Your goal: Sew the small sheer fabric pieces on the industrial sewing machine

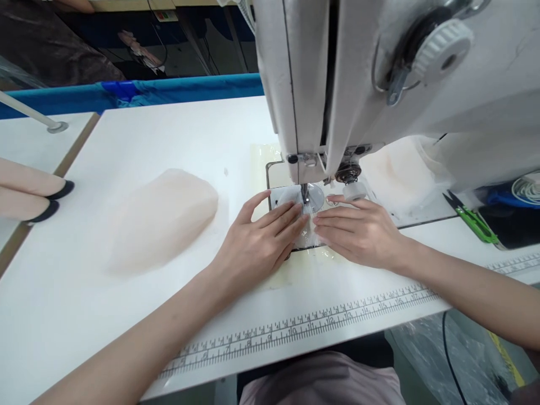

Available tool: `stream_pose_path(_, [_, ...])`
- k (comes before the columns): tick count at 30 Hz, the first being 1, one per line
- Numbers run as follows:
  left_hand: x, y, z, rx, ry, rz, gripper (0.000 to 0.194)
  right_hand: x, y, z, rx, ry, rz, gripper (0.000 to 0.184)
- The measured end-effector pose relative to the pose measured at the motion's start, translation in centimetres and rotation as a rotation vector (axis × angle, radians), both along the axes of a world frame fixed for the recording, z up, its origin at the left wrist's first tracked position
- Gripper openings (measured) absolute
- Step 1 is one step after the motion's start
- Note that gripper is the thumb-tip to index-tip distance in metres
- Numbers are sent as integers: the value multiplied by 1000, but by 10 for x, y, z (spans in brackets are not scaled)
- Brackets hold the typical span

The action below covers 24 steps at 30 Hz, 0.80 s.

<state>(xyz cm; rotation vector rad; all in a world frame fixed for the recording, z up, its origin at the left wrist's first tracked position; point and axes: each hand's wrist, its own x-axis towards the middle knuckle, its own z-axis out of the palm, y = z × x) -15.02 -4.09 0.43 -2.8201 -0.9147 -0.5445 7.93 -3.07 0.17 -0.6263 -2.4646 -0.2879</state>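
Observation:
My left hand (259,242) lies flat on the sewing machine bed, its fingers stretched toward the presser foot (304,193). From the other side my right hand (363,232) reaches in with straight fingers, the tips close to the left ones. Between the fingertips runs some thin, see-through material (310,225) just in front of the foot; its edges are hard to make out. The metal needle plate (276,195) shows partly beyond my left fingers. A sheer pale-peach fabric piece (169,216) rests on the table to the left.
The sewing machine head (304,84) overhangs my hands. Green thread snips (476,225) lie at right beside a dark flat object (514,225). More pale fabric (396,169) sits under the machine arm. A printed ruler (312,326) follows the front edge. Two peach padded forms (25,191) jut in at left.

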Motion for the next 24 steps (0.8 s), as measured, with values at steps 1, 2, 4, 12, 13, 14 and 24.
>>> stream_pose_path(1, [0,0,0,-1,-8,-8,38,0,0,0,5,-1,-5,19])
stream_pose_path(2, [-1,0,0,3,-11,-18,38,-1,1,0,9,-3,-8,19])
stream_pose_path(4, [-2,-1,0,21,-6,-32,38,-1,1,0,12,-6,-10,17])
stream_pose_path(12, [-1,1,-1,10,-5,-16,36,1,1,-1,8,-8,-12,17])
stream_pose_path(13, [0,1,-2,8,-7,-13,36,1,1,-1,12,-5,-16,17])
stream_pose_path(14, [0,2,-2,7,-9,-7,35,1,2,-1,17,-1,-21,17])
stream_pose_path(24, [0,-4,0,66,-39,-18,30,-1,2,-5,44,-33,-36,17])
